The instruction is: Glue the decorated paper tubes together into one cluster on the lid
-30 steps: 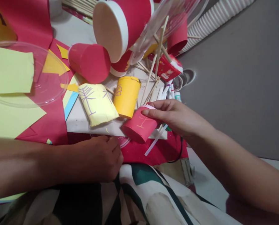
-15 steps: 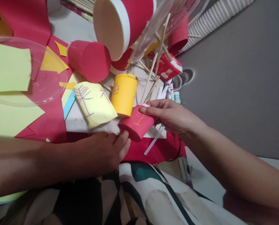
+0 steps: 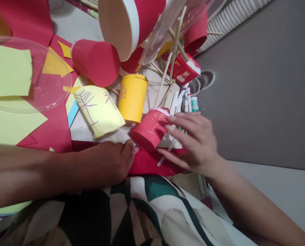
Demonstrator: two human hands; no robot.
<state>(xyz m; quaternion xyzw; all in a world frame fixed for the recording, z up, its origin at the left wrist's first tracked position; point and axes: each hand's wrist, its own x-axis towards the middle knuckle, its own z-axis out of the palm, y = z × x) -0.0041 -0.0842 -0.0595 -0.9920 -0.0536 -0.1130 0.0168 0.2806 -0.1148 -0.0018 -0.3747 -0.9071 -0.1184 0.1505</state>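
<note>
At the near edge of the white tabletop (image 3: pixel 78 132), a red paper-covered cup (image 3: pixel 148 133) with a yellow tree drawing leans between the 2 hands. Compared with 0.5 s ago, when the right thumb and fingers pinched its rim end, the right hand (image 3: pixel 192 140) has loosened, its fingers spread along the cup's right side; whether a fingertip touches it, I cannot tell. That suggests the cup is being let go or re-gripped and now finds its support elsewhere. The left hand (image 3: pixel 116 159) is curled just left of and nearer than the cup's base; whether it holds anything is hidden. Far left of the cup lie a yellow paper cylinder (image 3: pixel 133 97) and, farther left, a pale-yellow paper packet (image 3: pixel 100 111) with purple tree lines.
</note>
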